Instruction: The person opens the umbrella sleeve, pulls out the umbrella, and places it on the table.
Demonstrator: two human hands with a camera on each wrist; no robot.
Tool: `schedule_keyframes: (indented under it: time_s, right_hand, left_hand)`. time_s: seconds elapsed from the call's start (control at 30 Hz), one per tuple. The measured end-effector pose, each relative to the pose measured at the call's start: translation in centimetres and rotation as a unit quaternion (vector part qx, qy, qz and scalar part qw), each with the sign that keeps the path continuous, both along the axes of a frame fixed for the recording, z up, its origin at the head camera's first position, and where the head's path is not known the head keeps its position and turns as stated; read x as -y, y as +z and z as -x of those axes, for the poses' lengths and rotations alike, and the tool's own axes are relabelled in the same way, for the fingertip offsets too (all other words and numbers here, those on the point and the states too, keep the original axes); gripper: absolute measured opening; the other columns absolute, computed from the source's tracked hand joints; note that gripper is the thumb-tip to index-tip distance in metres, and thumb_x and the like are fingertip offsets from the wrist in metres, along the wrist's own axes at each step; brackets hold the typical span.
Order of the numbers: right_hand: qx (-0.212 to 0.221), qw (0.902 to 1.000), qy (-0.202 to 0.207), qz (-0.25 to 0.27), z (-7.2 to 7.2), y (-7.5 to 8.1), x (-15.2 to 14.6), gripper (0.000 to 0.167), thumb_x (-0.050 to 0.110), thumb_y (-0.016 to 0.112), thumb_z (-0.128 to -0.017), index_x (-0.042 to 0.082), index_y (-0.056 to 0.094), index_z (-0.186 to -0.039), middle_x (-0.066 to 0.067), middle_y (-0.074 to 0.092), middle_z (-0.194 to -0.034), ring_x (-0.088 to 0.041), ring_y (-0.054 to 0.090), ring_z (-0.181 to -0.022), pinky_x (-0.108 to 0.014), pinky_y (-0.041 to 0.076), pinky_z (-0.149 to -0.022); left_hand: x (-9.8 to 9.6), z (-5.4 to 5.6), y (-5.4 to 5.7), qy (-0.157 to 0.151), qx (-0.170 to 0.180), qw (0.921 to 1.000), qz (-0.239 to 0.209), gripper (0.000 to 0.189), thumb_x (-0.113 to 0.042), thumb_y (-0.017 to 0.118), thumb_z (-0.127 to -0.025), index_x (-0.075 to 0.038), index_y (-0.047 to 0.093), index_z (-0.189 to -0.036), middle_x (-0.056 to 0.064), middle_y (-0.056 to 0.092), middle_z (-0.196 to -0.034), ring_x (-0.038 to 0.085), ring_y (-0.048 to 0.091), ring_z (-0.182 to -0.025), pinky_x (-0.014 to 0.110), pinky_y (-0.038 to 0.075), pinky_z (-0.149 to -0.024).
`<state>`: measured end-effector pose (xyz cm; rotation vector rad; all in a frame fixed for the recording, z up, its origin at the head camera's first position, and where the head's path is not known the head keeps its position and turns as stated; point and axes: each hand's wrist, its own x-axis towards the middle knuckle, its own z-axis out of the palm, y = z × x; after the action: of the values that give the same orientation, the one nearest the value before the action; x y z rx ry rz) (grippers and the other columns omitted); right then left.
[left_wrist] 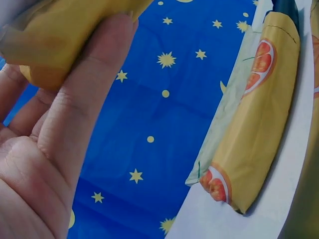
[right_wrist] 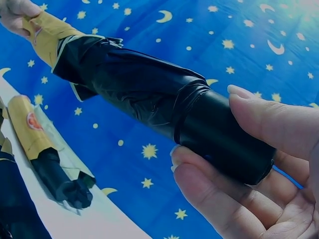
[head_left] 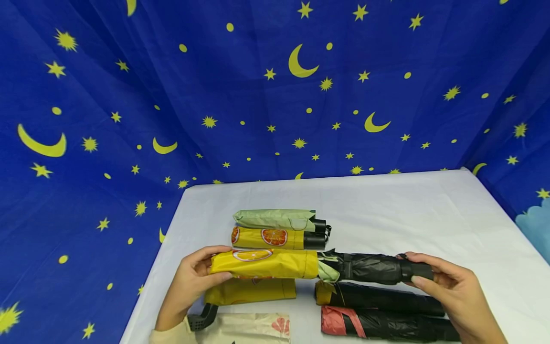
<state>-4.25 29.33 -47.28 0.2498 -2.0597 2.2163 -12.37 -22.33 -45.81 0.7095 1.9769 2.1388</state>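
Note:
My left hand point(head_left: 193, 282) pinches the closed end of a yellow umbrella sleeve point(head_left: 275, 264) printed with orange slices. My right hand point(head_left: 451, 286) grips the black handle point(right_wrist: 224, 134) of a folded black umbrella point(head_left: 371, 268), thumb on one side and fingers on the other. The umbrella's far end meets the sleeve's mouth, where a bit of pale green lining shows; how far it reaches inside is hidden. Both are held level above the table. In the left wrist view my fingers point(left_wrist: 94, 69) lie along the yellow cloth.
Behind lie two sleeved umbrellas, one pale green point(head_left: 275, 219) and one yellow point(head_left: 253, 237). Below the hands are another yellow sleeve point(head_left: 253, 292), a cream sleeve point(head_left: 253, 327), a black umbrella with yellow trim point(head_left: 382, 298) and one with a red strap point(head_left: 386, 325). A starry blue curtain point(head_left: 258, 95) surrounds the white table point(head_left: 386, 205).

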Motion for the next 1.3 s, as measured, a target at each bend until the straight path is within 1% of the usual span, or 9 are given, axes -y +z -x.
schedule_keyframes:
  time_s: [0.23, 0.5, 0.7, 0.93, 1.07, 1.17, 1.23, 1.27, 1.3]
  right_hand:
    - [-0.013, 0.9994, 0.009, 0.032, 0.0, -0.2, -0.7, 0.045, -0.026, 0.050, -0.094, -0.020, 0.048, -0.138, -0.011, 0.066, -0.133, -0.023, 0.069, -0.111, -0.050, 0.058, -0.079]
    - [-0.006, 0.9998, -0.005, 0.016, 0.0, -0.4, -1.3, 0.044, -0.025, 0.052, -0.094, -0.018, 0.050, -0.137, -0.008, 0.065, -0.135, -0.020, 0.069, -0.112, -0.047, 0.059, -0.080]
    - [-0.012, 0.9993, -0.004, 0.035, -0.1, -0.6, -1.9, 0.045, -0.027, 0.048, -0.094, -0.021, 0.046, -0.139, -0.011, 0.063, -0.136, -0.022, 0.066, -0.118, -0.049, 0.057, -0.081]
    - [-0.023, 0.9992, -0.013, 0.030, -0.6, -1.3, -3.3, 0.046, -0.029, 0.047, -0.094, -0.020, 0.046, -0.139, -0.010, 0.061, -0.137, -0.015, 0.064, -0.121, -0.041, 0.058, -0.085]
    - [-0.016, 0.9996, -0.016, 0.016, -0.7, -2.1, -4.3, 0.047, -0.028, 0.047, -0.094, -0.019, 0.045, -0.140, -0.007, 0.061, -0.138, -0.014, 0.064, -0.121, -0.043, 0.058, -0.084]
    - [-0.003, 0.9997, -0.023, -0.004, -0.8, -2.9, -5.0, 0.046, -0.025, 0.049, -0.095, -0.017, 0.047, -0.141, -0.003, 0.062, -0.137, -0.015, 0.067, -0.115, -0.043, 0.058, -0.084]
    - [0.007, 0.9995, -0.028, -0.016, -0.8, -3.5, -5.4, 0.045, -0.023, 0.051, -0.096, -0.014, 0.049, -0.140, 0.000, 0.063, -0.135, -0.018, 0.070, -0.105, -0.042, 0.059, -0.083]
    - [0.014, 0.9992, -0.030, -0.024, -0.9, -3.8, -5.6, 0.045, -0.022, 0.052, -0.096, -0.013, 0.050, -0.140, 0.002, 0.064, -0.134, -0.018, 0.071, -0.095, -0.042, 0.059, -0.082]
    - [0.021, 0.9989, -0.030, -0.030, -0.9, -4.1, -5.7, 0.044, -0.020, 0.053, -0.097, -0.012, 0.051, -0.140, 0.002, 0.064, -0.134, -0.020, 0.071, -0.092, -0.042, 0.059, -0.082]
  left_hand:
    - [0.7, 0.3, -0.2, 0.012, 0.001, 0.9999, 0.004, 0.049, 0.018, 0.070, -0.086, 0.017, 0.054, -0.132, 0.015, 0.066, -0.126, 0.023, 0.069, -0.105, 0.034, 0.060, -0.084]
    - [1.6, 0.6, -0.7, 0.017, -0.005, 0.9998, -0.003, 0.048, 0.020, 0.069, -0.086, 0.017, 0.054, -0.132, 0.014, 0.066, -0.125, 0.021, 0.069, -0.104, 0.033, 0.061, -0.082]
    - [2.0, 0.8, -1.1, 0.021, -0.009, 0.9996, -0.019, 0.047, 0.021, 0.067, -0.087, 0.019, 0.053, -0.131, 0.013, 0.066, -0.124, 0.015, 0.067, -0.096, 0.025, 0.060, -0.071]
    - [2.9, 1.0, -1.7, 0.048, -0.006, 0.9987, -0.017, 0.047, 0.021, 0.066, -0.088, 0.018, 0.052, -0.133, 0.014, 0.065, -0.128, 0.020, 0.066, -0.111, 0.029, 0.058, -0.086]
    - [3.5, 1.2, -2.2, 0.047, -0.002, 0.9988, -0.011, 0.047, 0.021, 0.065, -0.089, 0.018, 0.051, -0.134, 0.014, 0.064, -0.129, 0.020, 0.066, -0.111, 0.028, 0.058, -0.087]
    - [3.8, 1.4, -2.7, 0.046, 0.012, 0.9989, 0.003, 0.047, 0.020, 0.064, -0.089, 0.018, 0.051, -0.134, 0.013, 0.064, -0.129, 0.020, 0.066, -0.109, 0.028, 0.058, -0.085]
    - [4.0, 1.6, -3.1, 0.048, 0.026, 0.9983, 0.017, 0.047, 0.018, 0.065, -0.090, 0.017, 0.051, -0.136, 0.013, 0.064, -0.130, 0.020, 0.066, -0.109, 0.029, 0.059, -0.084]
    - [4.1, 1.6, -3.2, 0.049, 0.033, 0.9980, 0.023, 0.048, 0.016, 0.065, -0.091, 0.017, 0.050, -0.136, 0.013, 0.063, -0.130, 0.020, 0.066, -0.108, 0.030, 0.059, -0.083]
    - [4.1, 1.7, -3.4, 0.050, 0.041, 0.9975, 0.031, 0.048, 0.015, 0.066, -0.092, 0.017, 0.050, -0.137, 0.014, 0.063, -0.130, 0.020, 0.066, -0.108, 0.031, 0.060, -0.082]
